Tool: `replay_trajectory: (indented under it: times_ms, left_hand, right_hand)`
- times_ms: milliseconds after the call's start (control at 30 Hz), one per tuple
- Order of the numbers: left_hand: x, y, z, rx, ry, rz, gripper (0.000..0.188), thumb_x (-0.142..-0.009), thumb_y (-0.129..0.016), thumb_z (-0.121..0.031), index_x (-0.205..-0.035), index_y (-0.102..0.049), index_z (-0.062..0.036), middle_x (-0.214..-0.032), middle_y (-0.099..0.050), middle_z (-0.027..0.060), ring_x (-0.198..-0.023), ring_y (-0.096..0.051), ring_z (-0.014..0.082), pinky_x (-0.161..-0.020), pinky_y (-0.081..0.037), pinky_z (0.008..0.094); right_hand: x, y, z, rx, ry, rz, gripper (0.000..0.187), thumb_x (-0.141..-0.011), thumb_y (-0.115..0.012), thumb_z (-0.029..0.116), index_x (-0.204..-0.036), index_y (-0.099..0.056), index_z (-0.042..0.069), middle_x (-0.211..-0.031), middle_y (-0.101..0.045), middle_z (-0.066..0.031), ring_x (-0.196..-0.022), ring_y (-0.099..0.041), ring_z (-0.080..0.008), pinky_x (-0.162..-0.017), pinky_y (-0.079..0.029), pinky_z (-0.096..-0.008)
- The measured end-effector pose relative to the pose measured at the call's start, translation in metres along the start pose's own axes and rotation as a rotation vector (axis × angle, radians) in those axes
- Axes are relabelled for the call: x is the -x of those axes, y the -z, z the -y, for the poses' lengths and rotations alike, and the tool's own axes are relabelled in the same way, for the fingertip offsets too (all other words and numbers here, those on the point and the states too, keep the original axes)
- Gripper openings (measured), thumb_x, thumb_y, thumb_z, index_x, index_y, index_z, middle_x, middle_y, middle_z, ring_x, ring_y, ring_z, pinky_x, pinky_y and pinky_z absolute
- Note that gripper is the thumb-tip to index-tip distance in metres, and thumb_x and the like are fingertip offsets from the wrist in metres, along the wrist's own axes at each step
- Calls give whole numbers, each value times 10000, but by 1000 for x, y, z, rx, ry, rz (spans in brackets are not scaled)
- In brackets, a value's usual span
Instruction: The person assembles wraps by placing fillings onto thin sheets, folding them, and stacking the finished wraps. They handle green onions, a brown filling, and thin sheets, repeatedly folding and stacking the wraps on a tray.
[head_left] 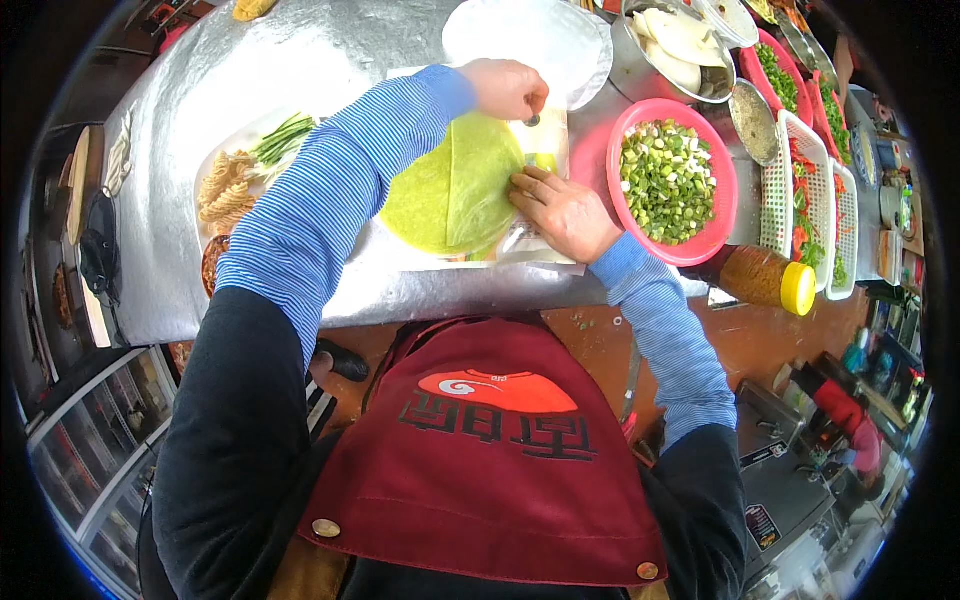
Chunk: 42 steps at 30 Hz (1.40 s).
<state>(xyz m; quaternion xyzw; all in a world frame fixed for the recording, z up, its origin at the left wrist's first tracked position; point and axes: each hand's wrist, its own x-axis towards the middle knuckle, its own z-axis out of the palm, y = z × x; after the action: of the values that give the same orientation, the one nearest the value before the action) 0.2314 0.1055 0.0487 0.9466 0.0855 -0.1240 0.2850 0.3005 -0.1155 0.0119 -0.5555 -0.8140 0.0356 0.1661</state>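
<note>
A stack of round green wraps [440, 190] lies on a plastic bag [520, 240] on the metal table in front of me. My left hand [505, 88] is over the far right corner of the bag, its fingers curled into a pinch. Something small and dark shows at those fingertips, too small to name. My right hand [568, 212] rests at the right edge of the wraps, fingers stretched out and touching the bag and the wrap's rim. Under my left forearm, partly hidden, is a plate [213, 165] with sliced cucumber [282, 140] and brown twisted pieces [225, 185].
Close right of my right hand stands a pink bowl [615, 190] of chopped scallions. Behind it sits a metal pot [630, 75] with pale flat pieces. A yellow-capped jar [760, 280] lies at the table's front edge, near white baskets [790, 190]. White round sheets [520, 45] lie at the back.
</note>
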Motion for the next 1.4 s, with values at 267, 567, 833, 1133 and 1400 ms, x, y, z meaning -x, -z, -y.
replay_trajectory:
  times_ms: [267,567,833,1133,1400]
  left_hand:
    - [45,-32,68,130,548,-524,226,-800,-541,-232,-897,-668,-72,-895,-670,152,-856,-626,351,-784,-489,417]
    - [35,-73,60,113,826,-469,309,-724,-621,-321,-864,-669,-51,-966,-662,183,-929,-614,368,-813,-482,422]
    - [36,-90,66,34,744,-606,192,-747,-599,-235,-785,-628,-49,-823,-648,195,-816,-613,380,-722,-482,447]
    - [30,-103,-26,-129,495,-676,84,-756,-606,-156,-708,-587,-89,-707,-624,123,-664,-609,335,-586,-465,433]
    - [57,-92,-34,173,265,-806,80,-720,-653,-91,-708,-590,-42,-723,-613,113,-681,-605,291,-625,-470,389]
  right_hand:
    - [21,17,13,-87,-101,-82,276,-716,-592,51,-991,-623,38,-1123,-595,-120,-1041,-573,-274,-821,-499,-354]
    - [37,17,40,-210,-209,-253,268,-707,-605,21,-971,-636,52,-1036,-626,-122,-937,-615,-253,-737,-524,-350]
    - [33,7,30,-271,-192,-427,192,-691,-610,77,-880,-614,42,-943,-611,-98,-897,-601,-252,-722,-511,-351]
    - [28,4,29,-281,-328,-508,178,-717,-626,59,-894,-627,59,-947,-608,-56,-885,-590,-234,-730,-496,-332]
    - [12,-1,29,-264,-433,-508,219,-768,-601,65,-986,-620,52,-977,-615,-69,-902,-592,-254,-740,-500,-357]
